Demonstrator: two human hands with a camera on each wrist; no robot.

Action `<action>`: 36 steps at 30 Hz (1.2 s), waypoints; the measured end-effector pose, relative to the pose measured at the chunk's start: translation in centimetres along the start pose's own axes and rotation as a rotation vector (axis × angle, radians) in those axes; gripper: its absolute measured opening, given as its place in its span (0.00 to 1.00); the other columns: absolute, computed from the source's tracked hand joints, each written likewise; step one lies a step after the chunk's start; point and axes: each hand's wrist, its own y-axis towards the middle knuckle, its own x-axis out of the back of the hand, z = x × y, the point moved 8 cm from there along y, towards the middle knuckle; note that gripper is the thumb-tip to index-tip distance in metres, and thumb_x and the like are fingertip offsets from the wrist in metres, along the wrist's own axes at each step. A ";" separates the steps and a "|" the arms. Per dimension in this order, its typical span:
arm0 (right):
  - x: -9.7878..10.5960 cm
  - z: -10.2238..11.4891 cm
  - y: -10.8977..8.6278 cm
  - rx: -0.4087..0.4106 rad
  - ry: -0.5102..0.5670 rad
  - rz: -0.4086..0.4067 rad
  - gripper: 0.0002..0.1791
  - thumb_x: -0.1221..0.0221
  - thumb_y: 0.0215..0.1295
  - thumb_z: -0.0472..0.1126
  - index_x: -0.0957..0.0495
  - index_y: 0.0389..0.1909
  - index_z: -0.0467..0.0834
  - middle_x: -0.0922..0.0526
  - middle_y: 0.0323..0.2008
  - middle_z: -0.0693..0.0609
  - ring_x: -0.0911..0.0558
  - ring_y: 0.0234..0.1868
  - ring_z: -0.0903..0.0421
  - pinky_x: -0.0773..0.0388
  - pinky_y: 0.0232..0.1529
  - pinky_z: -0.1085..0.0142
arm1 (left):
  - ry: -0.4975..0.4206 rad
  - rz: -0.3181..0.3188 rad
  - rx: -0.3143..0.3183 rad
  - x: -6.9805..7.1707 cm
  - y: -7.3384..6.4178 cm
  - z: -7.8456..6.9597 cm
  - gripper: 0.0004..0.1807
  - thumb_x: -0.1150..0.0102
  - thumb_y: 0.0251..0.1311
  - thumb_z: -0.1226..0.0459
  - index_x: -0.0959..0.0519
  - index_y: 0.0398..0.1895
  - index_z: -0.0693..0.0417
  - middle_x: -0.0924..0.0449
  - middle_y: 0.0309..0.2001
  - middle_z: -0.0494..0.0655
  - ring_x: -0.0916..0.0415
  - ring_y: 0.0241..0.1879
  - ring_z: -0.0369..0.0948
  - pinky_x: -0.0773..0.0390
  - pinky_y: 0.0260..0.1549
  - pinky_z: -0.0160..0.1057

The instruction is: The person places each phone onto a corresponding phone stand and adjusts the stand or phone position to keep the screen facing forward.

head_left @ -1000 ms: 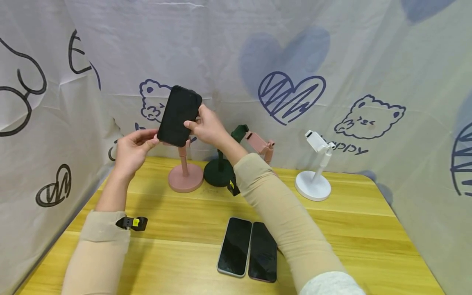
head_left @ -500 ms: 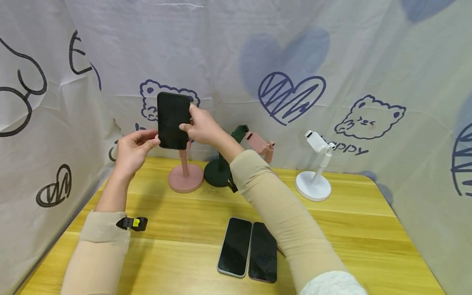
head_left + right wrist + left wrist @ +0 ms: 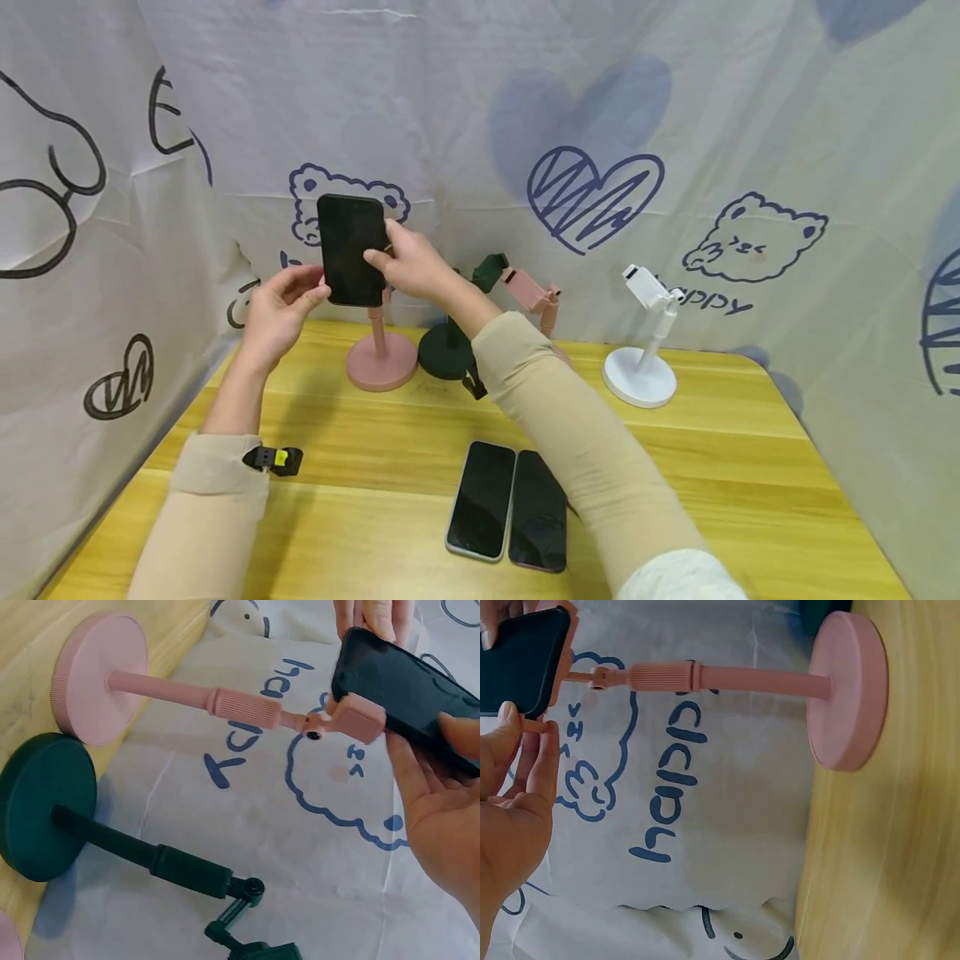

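A black smartphone [image 3: 351, 250] stands nearly upright against the clamp of a pink phone stand [image 3: 381, 362]. My right hand [image 3: 412, 260] holds the phone by its right edge, thumb across the screen and fingers behind. At the lower left corner, my left hand [image 3: 279, 312] pinches the small pink end of the stand's clamp [image 3: 536, 726] between thumb and fingers. In the right wrist view, the pink clamp head [image 3: 360, 718] lies along the phone's lower edge. The phone hides most of the clamp in the head view.
Close to the right of the pink stand is a dark green phone stand [image 3: 444, 354]. A second pink stand [image 3: 528, 292] is partly behind my right arm, and a white stand [image 3: 639, 379] is farther right. Two phones lie side by side on the table, one silver-edged [image 3: 482, 500], one dark [image 3: 538, 512].
The phone has turned from a rightward tilt to nearly upright and come down slightly, my right hand moving with it. My left hand has kept its place at the lower left corner.
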 end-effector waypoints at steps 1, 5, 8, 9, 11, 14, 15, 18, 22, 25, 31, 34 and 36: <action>0.1 0.0 -0.2 0.003 0.024 -0.020 0.23 0.50 0.83 0.44 0.35 0.71 0.39 0.21 0.58 0.44 0.19 0.56 0.51 0.20 0.53 0.62 | 0.015 0.025 -0.002 -0.2 0.0 0.1 0.28 0.43 0.76 0.54 0.27 0.71 0.62 0.23 0.65 0.59 0.22 0.57 0.38 0.23 0.60 0.30; 0.7 0.3 -0.7 0.036 0.065 -0.135 0.23 0.55 0.86 0.46 0.34 0.72 0.39 0.21 0.58 0.45 0.20 0.52 0.52 0.21 0.53 0.64 | 0.025 0.118 -0.023 -1.1 -0.3 0.4 0.31 0.53 0.80 0.53 0.35 0.76 0.64 0.28 0.68 0.65 0.21 0.56 0.41 0.22 0.60 0.33; 1.2 1.0 -0.9 0.082 0.035 -0.212 0.22 0.53 0.85 0.44 0.32 0.71 0.38 0.19 0.57 0.44 0.19 0.49 0.52 0.20 0.51 0.67 | -0.011 0.152 -0.037 -1.6 -0.4 0.5 0.32 0.58 0.82 0.53 0.39 0.79 0.64 0.29 0.68 0.67 0.20 0.51 0.35 0.22 0.57 0.31; 1.4 1.2 -0.9 0.096 0.018 -0.229 0.22 0.52 0.85 0.43 0.31 0.71 0.38 0.18 0.56 0.44 0.19 0.48 0.53 0.20 0.50 0.67 | -0.022 0.154 -0.039 -1.7 -0.5 0.6 0.32 0.59 0.82 0.52 0.40 0.79 0.63 0.29 0.68 0.67 0.20 0.50 0.32 0.22 0.57 0.31; 1.5 1.5 -0.9 0.109 -0.022 -0.240 0.21 0.51 0.84 0.42 0.29 0.70 0.38 0.17 0.54 0.45 0.19 0.46 0.54 0.20 0.49 0.69 | -0.040 0.157 -0.041 -1.9 -0.5 0.6 0.33 0.60 0.82 0.51 0.40 0.80 0.62 0.29 0.67 0.67 0.21 0.48 0.29 0.21 0.56 0.30; 1.7 1.7 -0.8 0.101 -0.074 -0.228 0.19 0.51 0.84 0.42 0.26 0.66 0.38 0.17 0.46 0.45 0.20 0.39 0.54 0.21 0.44 0.70 | -0.085 0.146 -0.032 -2.1 -0.4 0.7 0.33 0.60 0.82 0.51 0.39 0.79 0.62 0.29 0.67 0.65 0.20 0.47 0.27 0.21 0.55 0.30; 1.8 1.7 -0.7 0.100 -0.088 -0.223 0.17 0.50 0.84 0.42 0.25 0.64 0.38 0.17 0.43 0.45 0.20 0.37 0.54 0.21 0.42 0.70 | -0.108 0.142 -0.028 -2.2 -0.4 0.7 0.32 0.60 0.82 0.51 0.38 0.79 0.62 0.29 0.67 0.65 0.20 0.47 0.27 0.21 0.55 0.30; 1.9 1.8 -0.6 0.092 -0.122 -0.199 0.13 0.50 0.84 0.42 0.23 0.55 0.38 0.21 0.35 0.46 0.22 0.32 0.53 0.24 0.35 0.69 | -0.176 0.129 -0.017 -2.4 -0.5 0.8 0.32 0.58 0.82 0.52 0.37 0.77 0.64 0.30 0.66 0.66 0.19 0.47 0.26 0.21 0.56 0.30; 2.0 1.8 -0.4 0.079 -0.150 -0.170 0.11 0.51 0.84 0.43 0.24 0.47 0.39 0.24 0.31 0.47 0.22 0.30 0.54 0.25 0.31 0.68 | -0.251 0.126 -0.030 -2.6 -0.5 1.0 0.30 0.59 0.82 0.55 0.38 0.76 0.69 0.30 0.65 0.66 0.18 0.47 0.26 0.21 0.56 0.31; 2.0 1.8 -0.3 0.067 -0.164 -0.153 0.11 0.51 0.84 0.43 0.25 0.45 0.40 0.24 0.32 0.47 0.21 0.31 0.54 0.25 0.31 0.68 | -0.291 0.119 -0.046 -2.8 -0.5 1.0 0.31 0.58 0.82 0.56 0.38 0.75 0.71 0.28 0.62 0.59 0.18 0.47 0.27 0.20 0.55 0.30; 2.0 1.7 -0.1 0.054 -0.168 -0.126 0.11 0.52 0.84 0.44 0.26 0.44 0.40 0.25 0.32 0.46 0.21 0.32 0.54 0.27 0.30 0.67 | -0.356 0.096 -0.041 -2.9 -0.6 0.8 0.31 0.55 0.81 0.56 0.36 0.73 0.73 0.26 0.58 0.48 0.17 0.46 0.28 0.19 0.53 0.29; 1.8 1.6 -0.2 0.060 -0.180 -0.125 0.11 0.52 0.84 0.43 0.26 0.44 0.40 0.25 0.32 0.47 0.22 0.31 0.54 0.27 0.30 0.68 | -0.360 0.082 -0.012 -2.9 -0.6 0.9 0.30 0.55 0.81 0.57 0.35 0.73 0.73 0.27 0.62 0.56 0.17 0.47 0.28 0.19 0.53 0.29; 1.4 1.4 -0.2 0.076 -0.188 -0.114 0.11 0.51 0.84 0.43 0.25 0.45 0.40 0.24 0.32 0.47 0.23 0.30 0.54 0.27 0.30 0.68 | -0.333 0.057 0.012 -2.7 -0.6 1.0 0.29 0.55 0.82 0.57 0.35 0.73 0.73 0.29 0.64 0.61 0.19 0.48 0.27 0.19 0.51 0.27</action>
